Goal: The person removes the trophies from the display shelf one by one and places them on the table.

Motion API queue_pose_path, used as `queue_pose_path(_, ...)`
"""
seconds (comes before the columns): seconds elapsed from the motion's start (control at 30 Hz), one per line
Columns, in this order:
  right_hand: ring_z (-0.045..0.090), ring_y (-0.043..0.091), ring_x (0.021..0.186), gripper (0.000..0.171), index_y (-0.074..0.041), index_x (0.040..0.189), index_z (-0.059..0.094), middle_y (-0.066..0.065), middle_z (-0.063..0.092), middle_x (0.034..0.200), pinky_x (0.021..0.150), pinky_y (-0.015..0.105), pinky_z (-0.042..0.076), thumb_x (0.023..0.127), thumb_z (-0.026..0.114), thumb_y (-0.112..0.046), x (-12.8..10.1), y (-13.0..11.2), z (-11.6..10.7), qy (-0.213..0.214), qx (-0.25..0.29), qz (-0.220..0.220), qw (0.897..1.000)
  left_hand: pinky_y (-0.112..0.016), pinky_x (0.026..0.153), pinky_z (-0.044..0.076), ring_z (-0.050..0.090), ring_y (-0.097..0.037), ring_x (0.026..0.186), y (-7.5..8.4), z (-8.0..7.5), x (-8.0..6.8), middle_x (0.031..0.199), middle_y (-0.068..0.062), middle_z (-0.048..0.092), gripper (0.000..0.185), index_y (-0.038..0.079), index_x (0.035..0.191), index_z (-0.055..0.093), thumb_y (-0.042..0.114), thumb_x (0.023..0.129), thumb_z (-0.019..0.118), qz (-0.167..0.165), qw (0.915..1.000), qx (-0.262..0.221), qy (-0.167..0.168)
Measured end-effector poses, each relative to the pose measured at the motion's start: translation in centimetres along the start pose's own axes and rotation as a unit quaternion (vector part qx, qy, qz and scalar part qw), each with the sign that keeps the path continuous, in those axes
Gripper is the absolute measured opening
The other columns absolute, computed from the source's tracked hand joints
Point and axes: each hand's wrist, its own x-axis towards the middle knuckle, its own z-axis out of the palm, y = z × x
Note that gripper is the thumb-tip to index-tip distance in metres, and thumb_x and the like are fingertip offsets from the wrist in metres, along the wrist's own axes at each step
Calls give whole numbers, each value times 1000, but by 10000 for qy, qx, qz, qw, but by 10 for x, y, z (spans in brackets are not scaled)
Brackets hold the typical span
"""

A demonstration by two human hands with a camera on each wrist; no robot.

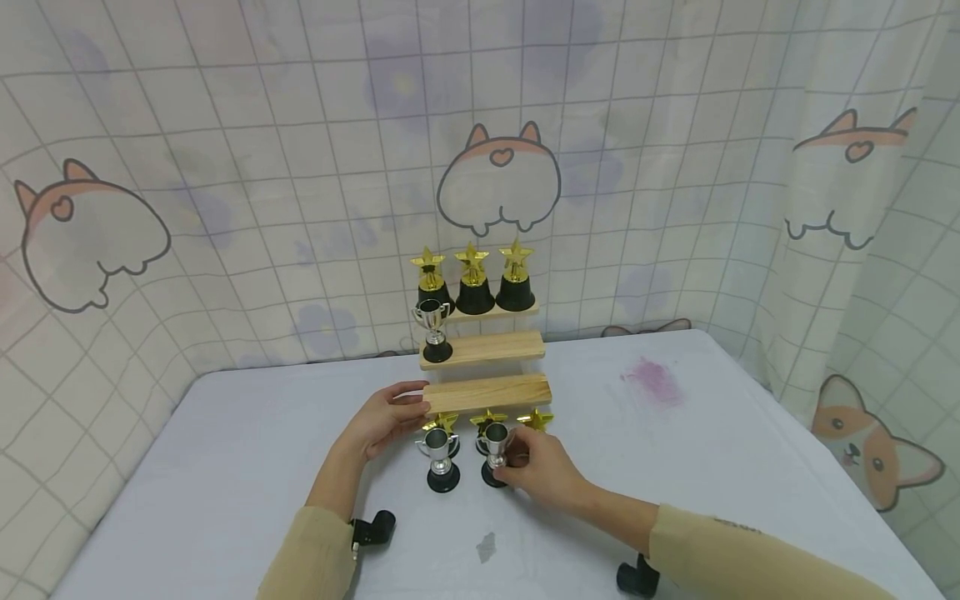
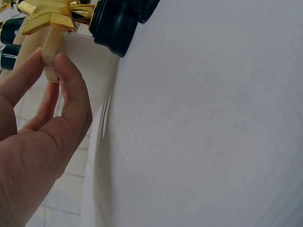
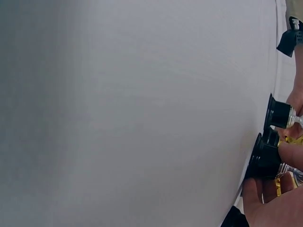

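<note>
My left hand (image 1: 386, 423) pinches the left end of the lowest wooden shelf board (image 1: 487, 393) between thumb and fingers; the left wrist view shows this grip on the board's end (image 2: 52, 54) up close. In my right hand (image 1: 547, 471) is a small silver trophy cup (image 1: 496, 439) with a black base (image 3: 265, 158), held upright low down, its base at the tabletop. A second silver trophy cup (image 1: 437, 454) stands just left of it. Gold star trophies (image 1: 536, 419) form a row behind the cups, partly hidden by them and in front of the lowest board.
On the middle board (image 1: 487, 348), a silver trophy cup (image 1: 433, 329) stands at the left end. Three gold star trophies (image 1: 474, 279) line the top board. A white cloth (image 1: 637, 467) covers the table, and a patterned curtain (image 1: 300, 167) hangs behind.
</note>
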Motion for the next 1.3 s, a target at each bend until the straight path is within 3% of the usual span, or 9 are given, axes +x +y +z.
queue_pose_path(0.6, 69, 15, 87, 25, -4, 99, 65, 2, 69, 92, 78, 26, 60, 83, 84, -3, 6, -1, 5, 167, -128, -135, 9997, -33, 93, 58, 68, -21, 103, 2, -1, 0, 136, -25, 55, 57, -2, 149, 46, 0, 96, 69, 31, 10000, 31, 8)
queue_pose_path(0.87, 70, 22, 90, 24, -6, 100, 66, 3, 70, 94, 78, 24, 59, 83, 84, -4, 4, -2, 2, 143, -154, -123, 9997, -33, 94, 58, 68, -21, 104, 1, -1, 0, 136, -25, 55, 57, -2, 148, 46, -1, 96, 69, 0, 10000, -9, -19)
queue_pose_path(1.13, 70, 28, 96, 27, -6, 102, 67, 5, 71, 97, 84, 41, 61, 82, 86, -6, 1, -5, 0, 153, -227, -212, 9994, -34, 93, 58, 68, -21, 103, 0, -1, 0, 135, -25, 55, 56, -3, 148, 47, -1, 96, 69, 3, 10000, -14, -22)
queue_pose_path(1.3, 70, 27, 97, 30, -6, 106, 67, 4, 72, 101, 85, 44, 60, 82, 85, -3, -3, -5, -2, 153, -307, -346, 9988, -34, 94, 58, 67, -21, 104, 0, -1, 0, 136, -25, 55, 57, -2, 148, 47, 0, 96, 69, 15, 10000, 52, -45)
